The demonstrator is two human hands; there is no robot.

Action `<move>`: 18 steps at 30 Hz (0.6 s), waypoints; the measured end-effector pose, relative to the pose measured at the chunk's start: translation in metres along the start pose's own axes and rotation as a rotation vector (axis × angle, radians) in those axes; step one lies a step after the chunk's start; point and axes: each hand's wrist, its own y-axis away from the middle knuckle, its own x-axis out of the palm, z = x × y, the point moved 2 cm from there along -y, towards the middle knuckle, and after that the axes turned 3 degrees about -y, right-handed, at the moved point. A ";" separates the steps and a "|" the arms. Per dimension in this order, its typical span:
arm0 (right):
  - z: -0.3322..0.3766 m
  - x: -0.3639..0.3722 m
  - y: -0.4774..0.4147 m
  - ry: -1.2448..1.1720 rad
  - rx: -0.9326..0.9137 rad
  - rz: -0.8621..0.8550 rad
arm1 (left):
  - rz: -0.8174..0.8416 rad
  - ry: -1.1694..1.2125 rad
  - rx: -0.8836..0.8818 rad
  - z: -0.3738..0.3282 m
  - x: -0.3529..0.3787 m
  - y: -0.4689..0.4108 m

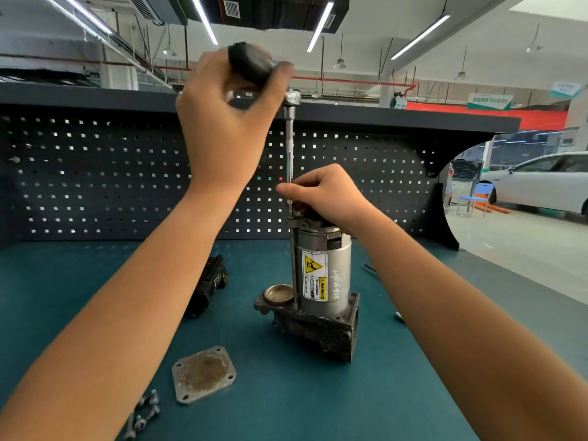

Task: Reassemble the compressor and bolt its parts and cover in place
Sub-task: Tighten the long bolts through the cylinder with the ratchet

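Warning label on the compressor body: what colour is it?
The warning label is white with yellow panels and black print; head view.

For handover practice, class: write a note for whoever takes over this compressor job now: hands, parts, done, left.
Left hand grips the ratchet handle; right hand pinches the extension bar atop the upright compressor.
Cover plate and loose bolts lie on the mat.
Done: motor seated on its base.
Left: finish tightening here, then bolt the cover plate on.
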 end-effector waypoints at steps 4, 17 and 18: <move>-0.002 -0.004 0.001 -0.130 0.034 0.078 | -0.078 0.374 -0.430 0.017 -0.002 -0.005; -0.004 -0.002 -0.005 -0.007 -0.039 -0.075 | -0.084 0.257 -0.250 0.015 0.002 -0.013; -0.004 -0.002 -0.005 -0.018 -0.042 -0.084 | -0.075 0.237 -0.202 0.013 0.002 -0.012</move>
